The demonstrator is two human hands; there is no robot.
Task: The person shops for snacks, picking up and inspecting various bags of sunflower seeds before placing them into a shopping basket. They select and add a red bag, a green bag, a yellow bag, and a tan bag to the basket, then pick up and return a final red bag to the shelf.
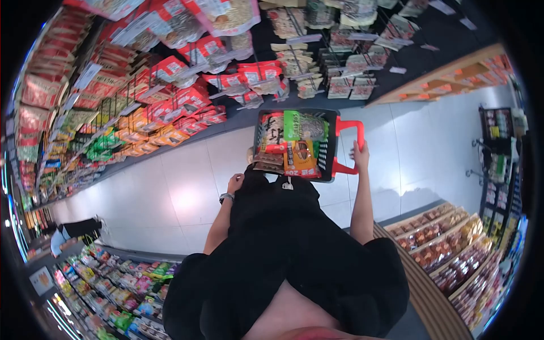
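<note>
At the far left, red packets hang in rows on pegs, faces outward, likely so that each row can be read and drawn from the front. The left hand, with a watch at its wrist, hangs beside the dark clothing near the basket's near-left corner; its fingers look slightly curled, but I cannot tell whether they pinch anything.

The black basket is in front of the legs, its open top facing up, so the goods inside lie in view. In it, a red-and-white packet lies at the far left, with brownish packs nearer the body. To their right, a green-labelled bag lies face up beyond an orange packet; lying flat probably steadies them.

The right hand wraps the red handle on the basket's right side, a grip that probably steadies or guides it.
</note>
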